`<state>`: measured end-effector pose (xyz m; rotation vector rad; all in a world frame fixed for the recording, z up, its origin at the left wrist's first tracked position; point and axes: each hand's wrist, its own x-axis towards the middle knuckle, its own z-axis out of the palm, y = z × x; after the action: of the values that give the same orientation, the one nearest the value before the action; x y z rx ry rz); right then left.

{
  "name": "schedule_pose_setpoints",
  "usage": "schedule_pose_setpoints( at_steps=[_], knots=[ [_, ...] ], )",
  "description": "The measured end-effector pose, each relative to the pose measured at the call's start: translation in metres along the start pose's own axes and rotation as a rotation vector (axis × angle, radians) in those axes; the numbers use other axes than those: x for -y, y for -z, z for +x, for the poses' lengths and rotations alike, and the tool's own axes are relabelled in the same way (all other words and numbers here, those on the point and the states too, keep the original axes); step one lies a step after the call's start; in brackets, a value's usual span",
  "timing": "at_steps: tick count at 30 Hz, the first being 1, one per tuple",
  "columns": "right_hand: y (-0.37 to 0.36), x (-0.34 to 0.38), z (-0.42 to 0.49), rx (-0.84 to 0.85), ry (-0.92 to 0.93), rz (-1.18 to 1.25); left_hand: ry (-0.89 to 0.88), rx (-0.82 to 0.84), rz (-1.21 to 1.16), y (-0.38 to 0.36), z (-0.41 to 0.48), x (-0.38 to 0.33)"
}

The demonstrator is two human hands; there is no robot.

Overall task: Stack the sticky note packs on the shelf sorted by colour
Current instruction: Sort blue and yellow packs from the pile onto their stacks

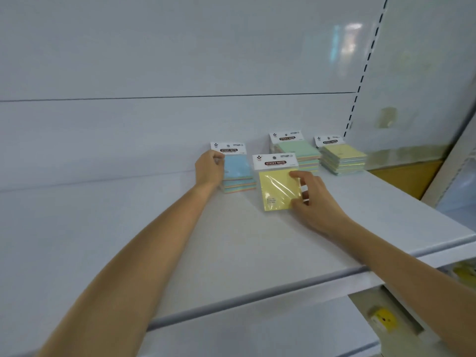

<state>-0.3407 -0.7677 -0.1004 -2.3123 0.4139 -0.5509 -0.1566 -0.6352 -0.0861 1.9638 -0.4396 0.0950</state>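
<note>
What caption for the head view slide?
Sorting: right hand pinches yellow pack; left hand grips the blue stack; green stack and yellow stack sit farther right.

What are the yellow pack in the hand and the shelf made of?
Yellow pack: paper notes in clear glossy plastic wrap, judging by the glare streaks; white card header. Shelf: probably painted metal, smooth white with a rounded front edge.

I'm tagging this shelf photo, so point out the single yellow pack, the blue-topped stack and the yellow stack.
single yellow pack (277, 189), head view, middle of its yellow face.
blue-topped stack (238, 167), head view, blue face of the top pack.
yellow stack (343, 152), head view, yellow face of the top pack.
</note>
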Motion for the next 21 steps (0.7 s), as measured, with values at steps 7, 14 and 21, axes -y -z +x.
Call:
schedule_pose_setpoints(
  at_steps=[7, 14, 21],
  knots=[
    [0.005, -0.012, 0.014, 0.102, 0.054, 0.019, 0.029, 0.174, 0.217, -0.007, -0.011, 0.000],
    [0.025, -0.016, 0.025, 0.056, 0.180, 0.255, -0.066, 0.082, 0.413, -0.015, -0.017, -0.006],
    [0.103, -0.036, 0.066, -0.181, 0.150, 0.467, -0.557, 0.153, 0.499, -0.065, -0.067, -0.058]
  ],
)
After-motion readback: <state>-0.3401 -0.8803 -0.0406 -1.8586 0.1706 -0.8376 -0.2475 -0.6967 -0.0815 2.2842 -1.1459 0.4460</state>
